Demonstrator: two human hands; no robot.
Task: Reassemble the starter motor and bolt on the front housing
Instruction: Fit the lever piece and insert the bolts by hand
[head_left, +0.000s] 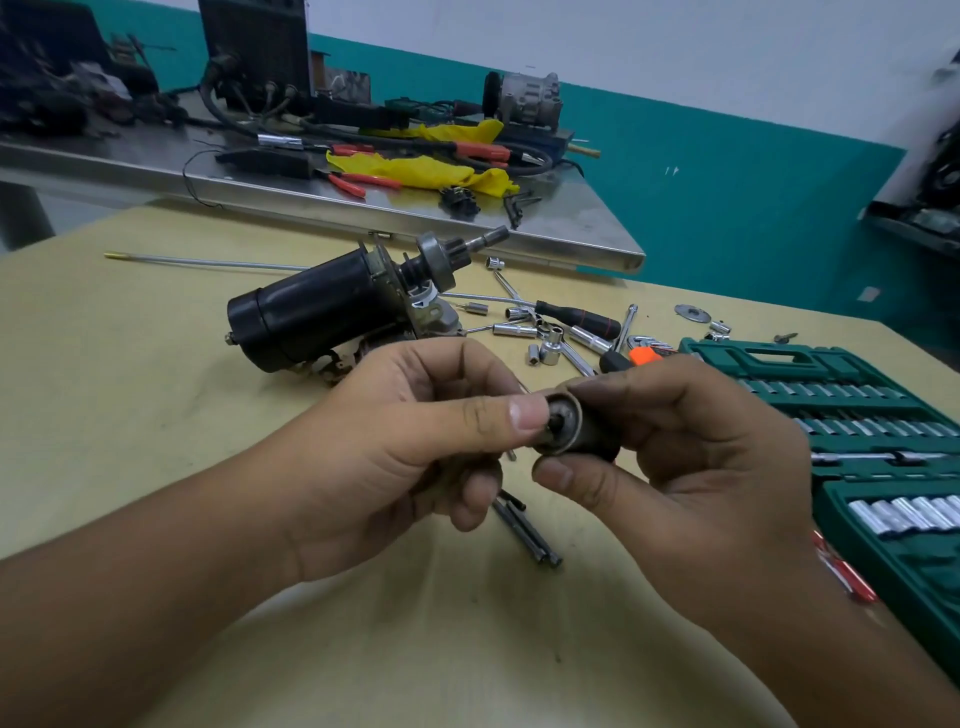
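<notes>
The black starter motor (322, 306) lies on its side on the yellow table (130, 395), its pinion gear and shaft (457, 252) pointing up to the right. In front of it both hands hold a small dark cylindrical part (569, 428) with a metal end rim. My right hand (691, 467) grips the part's body between thumb and fingers. My left hand (415, 441) has its thumb tip pressed on the part's open end, its other fingers curled below. Two long dark bolts (527, 530) lie on the table under the hands.
Loose sockets, a ratchet extension and a black-handled screwdriver (576, 317) are scattered right of the motor. An open green socket set case (857, 431) fills the right side. A thin long rod (208, 262) lies behind the motor. A steel bench (363, 208) with tools stands beyond.
</notes>
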